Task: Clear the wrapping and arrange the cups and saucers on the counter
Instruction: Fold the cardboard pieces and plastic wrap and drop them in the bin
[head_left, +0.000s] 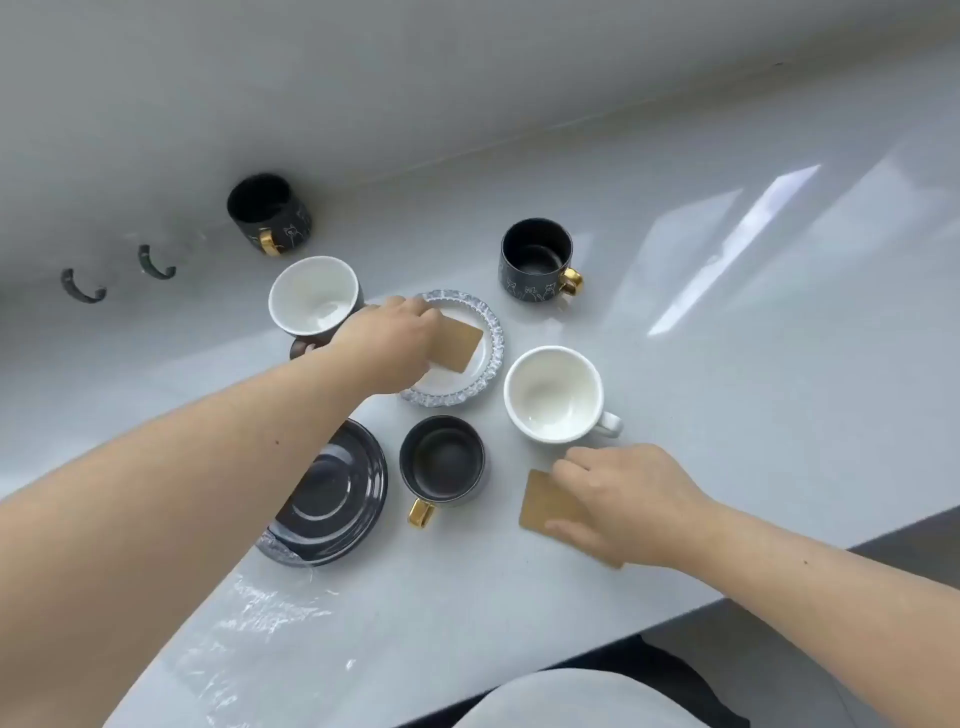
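My left hand (387, 343) grips a brown card (460, 340) lying on a clear-rimmed white saucer (491, 358). My right hand (623, 499) presses on a second brown card (543, 501) flat on the counter (727, 389). A white cup (556, 395) stands just above that hand. A dark cup with a gold handle (441, 462) sits between the hands, beside a stack of dark saucers (332, 493). Another white-lined cup (314, 301) is partly behind my left hand. A dark cat-patterned cup (537, 265) stands at the back.
Clear plastic wrapping (260, 623) lies flat on the counter near the front left. The glossy back wall reflects a dark cup (270, 213) and two hooks. The counter's front edge (675, 618) runs diagonally at lower right.
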